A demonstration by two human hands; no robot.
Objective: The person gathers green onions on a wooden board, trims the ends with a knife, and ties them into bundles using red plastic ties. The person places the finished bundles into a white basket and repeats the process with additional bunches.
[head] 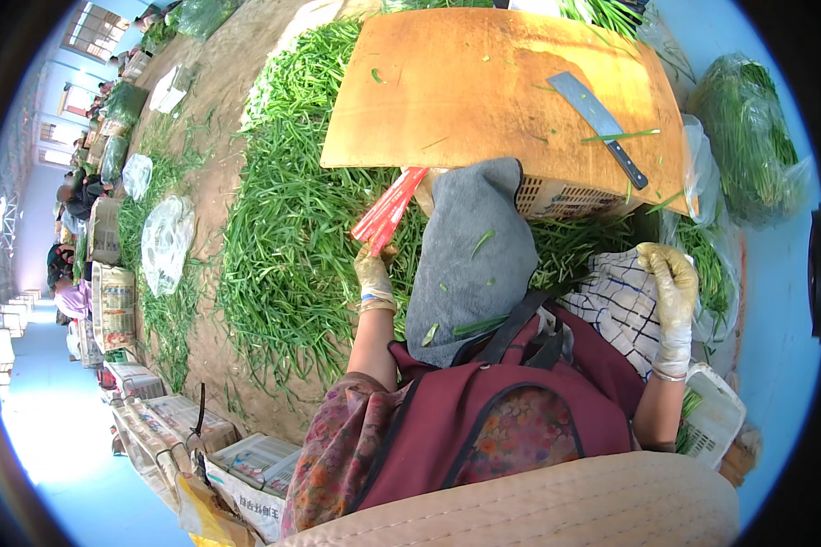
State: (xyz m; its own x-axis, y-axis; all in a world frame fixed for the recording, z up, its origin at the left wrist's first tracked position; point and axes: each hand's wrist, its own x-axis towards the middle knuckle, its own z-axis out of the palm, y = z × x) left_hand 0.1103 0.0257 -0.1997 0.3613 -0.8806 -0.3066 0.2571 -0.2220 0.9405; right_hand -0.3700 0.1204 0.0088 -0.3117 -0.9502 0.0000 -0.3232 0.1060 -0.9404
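Observation:
My left hand (375, 272), in a pale stained glove, grips the near ends of a bundle of red printed strips (393, 208). The strips' far ends reach the near edge of a wooden board (451, 96). My right hand (672, 277), also gloved, is beside a white-and-dark checked cloth (605, 301). Its fingers are bent, and whether they pinch the cloth is unclear. Over my lap lies a grey towel (468, 260) with green leaf scraps on it. A cleaver (592, 109) with a black handle lies on the board's right part, with a green stalk across it.
A large heap of cut green leaves (287, 273) covers the ground at left. The board rests on a slatted plastic crate (568, 199). Bagged greens (749, 143) stand at right, and a white crate (715, 417) sits near my right elbow. People work beside crates far left.

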